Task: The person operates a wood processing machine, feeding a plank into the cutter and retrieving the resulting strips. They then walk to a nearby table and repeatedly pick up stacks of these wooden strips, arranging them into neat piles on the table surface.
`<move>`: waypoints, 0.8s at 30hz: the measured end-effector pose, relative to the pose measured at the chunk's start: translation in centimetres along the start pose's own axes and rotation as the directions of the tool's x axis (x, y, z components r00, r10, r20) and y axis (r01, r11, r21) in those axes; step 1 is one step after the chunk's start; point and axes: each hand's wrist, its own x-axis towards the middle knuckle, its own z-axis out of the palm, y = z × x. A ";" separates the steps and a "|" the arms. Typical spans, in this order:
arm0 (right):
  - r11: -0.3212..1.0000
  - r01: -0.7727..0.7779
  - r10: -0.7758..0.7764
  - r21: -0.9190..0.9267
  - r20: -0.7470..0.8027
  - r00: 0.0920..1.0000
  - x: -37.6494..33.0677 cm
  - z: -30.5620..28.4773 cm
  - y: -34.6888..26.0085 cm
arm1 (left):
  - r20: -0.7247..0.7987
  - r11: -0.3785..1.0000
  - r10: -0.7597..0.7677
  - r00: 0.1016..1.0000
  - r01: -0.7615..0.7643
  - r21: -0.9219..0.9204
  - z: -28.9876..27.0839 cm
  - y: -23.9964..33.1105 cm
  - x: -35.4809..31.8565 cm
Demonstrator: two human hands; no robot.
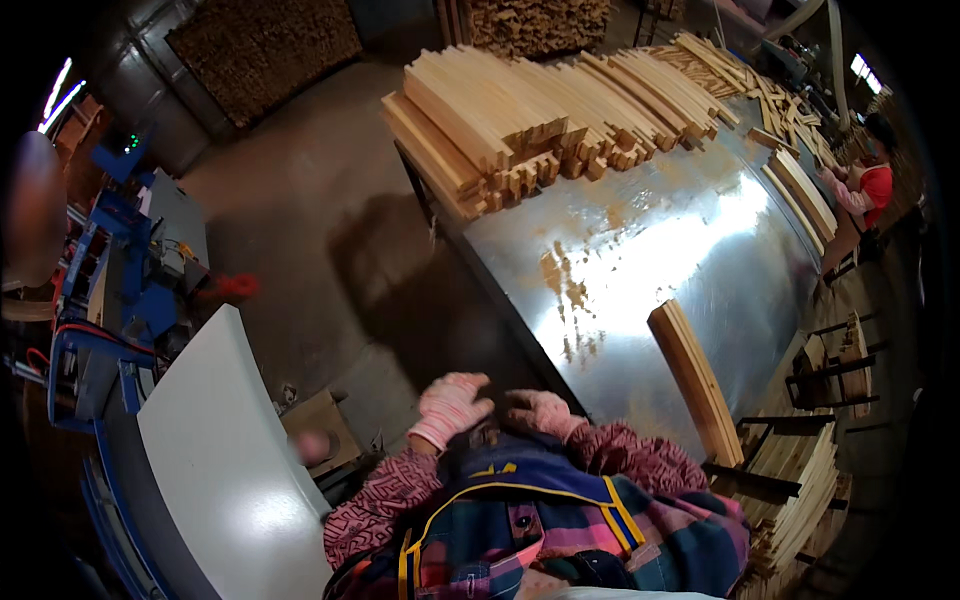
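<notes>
Pink knitted gloves cover both hands, which meet close to the person's chest, above the plaid apron (560,520). The left hand (452,405) is curled, its fingers bent as if pulling at the glove of the right hand (535,410), but I cannot tell if either grip really holds something. No wood is in the hands. One bundle of wooden slats (695,380) lies near on the metal table (640,250); big slat piles (540,110) wait at the far end, so the work with them seems not started.
</notes>
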 end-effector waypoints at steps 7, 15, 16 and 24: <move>0.977 -0.032 0.042 -0.213 0.042 0.998 13.3 -1.9 -4.0 | 0.038 0.936 -0.304 0.952 0.305 -0.177 -5.1 -12.5 1.3; 0.961 -0.105 0.146 -0.257 0.145 0.979 28.4 -6.1 -8.5 | 0.066 0.874 -0.332 0.941 0.333 -0.353 -9.6 -22.4 10.4; 0.956 -0.092 0.139 -0.277 0.156 0.978 30.9 -6.8 -9.2 | 0.101 0.843 -0.391 0.915 0.399 -0.359 -10.8 -24.2 12.0; 0.976 0.031 0.010 -0.214 0.186 0.982 49.5 -11.3 -17.7 | 0.093 0.763 -0.393 0.915 0.381 -0.523 -8.4 -43.9 12.6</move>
